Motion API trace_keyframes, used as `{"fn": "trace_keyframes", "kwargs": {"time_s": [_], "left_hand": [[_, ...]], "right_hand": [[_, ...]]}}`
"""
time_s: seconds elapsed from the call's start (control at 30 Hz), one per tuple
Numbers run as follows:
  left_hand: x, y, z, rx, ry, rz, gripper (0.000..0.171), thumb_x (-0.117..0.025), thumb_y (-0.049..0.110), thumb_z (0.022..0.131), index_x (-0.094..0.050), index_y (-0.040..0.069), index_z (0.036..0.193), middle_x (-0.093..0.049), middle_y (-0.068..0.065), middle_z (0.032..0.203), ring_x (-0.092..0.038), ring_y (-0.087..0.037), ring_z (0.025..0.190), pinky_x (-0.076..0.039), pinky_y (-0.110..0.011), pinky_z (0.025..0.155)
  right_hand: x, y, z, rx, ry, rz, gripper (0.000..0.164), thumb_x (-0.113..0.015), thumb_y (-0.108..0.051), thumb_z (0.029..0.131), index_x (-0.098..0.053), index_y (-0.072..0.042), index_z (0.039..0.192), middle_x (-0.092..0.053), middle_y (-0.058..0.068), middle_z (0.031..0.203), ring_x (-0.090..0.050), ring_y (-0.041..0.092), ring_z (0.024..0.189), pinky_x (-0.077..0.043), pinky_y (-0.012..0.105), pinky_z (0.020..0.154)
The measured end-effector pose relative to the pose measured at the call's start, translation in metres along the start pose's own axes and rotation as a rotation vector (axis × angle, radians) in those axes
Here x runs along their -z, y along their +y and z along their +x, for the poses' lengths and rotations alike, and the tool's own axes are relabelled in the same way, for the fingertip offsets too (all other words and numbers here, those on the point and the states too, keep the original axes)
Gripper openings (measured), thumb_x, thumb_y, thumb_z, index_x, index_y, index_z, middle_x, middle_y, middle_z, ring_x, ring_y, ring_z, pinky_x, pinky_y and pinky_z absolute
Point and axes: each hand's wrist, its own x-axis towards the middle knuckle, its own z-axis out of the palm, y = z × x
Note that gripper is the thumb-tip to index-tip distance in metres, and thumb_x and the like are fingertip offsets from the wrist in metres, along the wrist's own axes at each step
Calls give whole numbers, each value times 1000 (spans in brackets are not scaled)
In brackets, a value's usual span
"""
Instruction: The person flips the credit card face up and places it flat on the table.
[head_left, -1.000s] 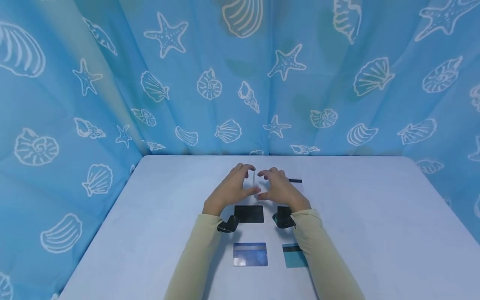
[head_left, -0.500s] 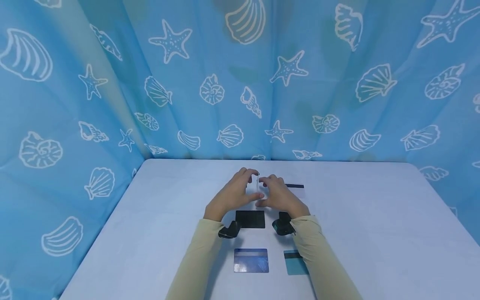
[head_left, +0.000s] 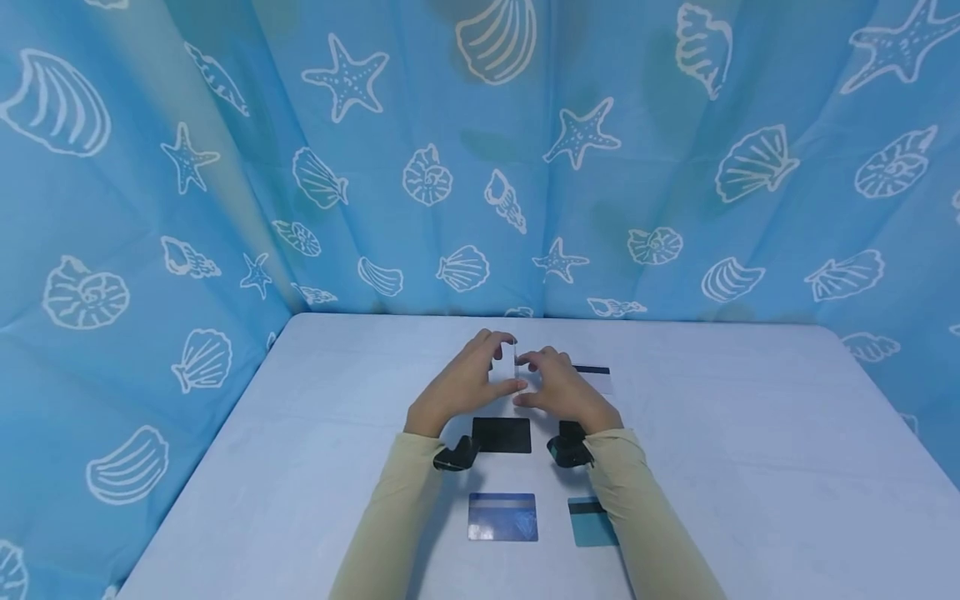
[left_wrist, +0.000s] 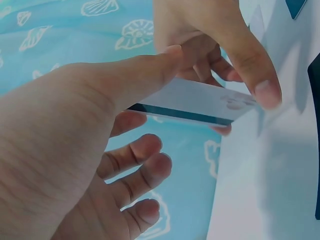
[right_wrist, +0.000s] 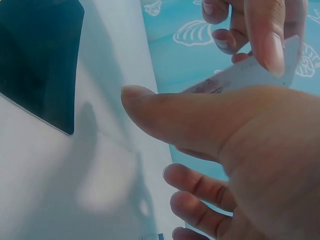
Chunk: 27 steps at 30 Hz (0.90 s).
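Observation:
A white card with a dark stripe stands on edge above the far middle of the table, between the two hands. My left hand pinches it between thumb and index finger, while the other fingers hang loosely curved. From the other side my right hand meets the card, its thumb and index finger at the far end and its remaining fingers loose. In the right wrist view, the right thumb hides part of the card.
On the white table lie a black card, a blue card and a teal card partly under the right sleeve. Behind the right hand lies another white card with a black stripe. A blue shell-print curtain surrounds the table.
My right hand has moved slightly left, and its fingers have come from apart to the white card. The left hand keeps its pinch. The head view has tilted slightly.

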Motion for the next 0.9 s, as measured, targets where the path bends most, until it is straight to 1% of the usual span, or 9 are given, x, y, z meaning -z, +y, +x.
{"fn": "trace_keyframes", "kwargs": {"time_s": [0.13, 0.37, 0.47, 0.73, 0.9], "left_hand": [[3, -1, 0, -2, 13, -8, 67, -78, 34, 93, -46, 12, 149, -56, -11, 126, -56, -22, 106, -55, -34, 89], [8, -5, 0, 4, 40, -37, 68, -78, 30, 93, -45, 12, 150, -55, -15, 128, -58, -30, 110, -55, -38, 92], [8, -8, 1, 10, 52, -41, 69, -79, 31, 93, -45, 12, 150, -55, -15, 129, -59, -31, 111, -56, -39, 92], [7, -13, 0, 47, 78, -38, 70, -79, 32, 93, -46, 13, 151, -55, -11, 125, -56, -25, 104, -55, -38, 87], [6, -17, 0, 70, 78, -37, 71, -78, 34, 93, -44, 12, 152, -55, -14, 131, -58, -28, 107, -56, -39, 90]], "right_hand": [[3, 2, 1, -9, 8, 2, 65, -84, -26, 87, -57, -12, 144, -56, 18, 135, -51, 34, 126, -54, 55, 101], [10, 8, 4, 16, 37, 9, 63, -83, -24, 88, -57, -8, 143, -57, 21, 135, -51, 38, 125, -51, 58, 104], [11, 9, 4, 9, 36, 16, 63, -82, -25, 89, -56, -9, 144, -56, 22, 136, -51, 39, 126, -50, 60, 105], [14, 12, 1, -18, 42, 27, 65, -82, -26, 89, -55, -11, 146, -57, 20, 136, -52, 37, 122, -53, 57, 102], [15, 15, 1, -31, 48, 36, 65, -82, -27, 90, -54, -13, 147, -56, 18, 136, -53, 35, 120, -54, 54, 99]]}}
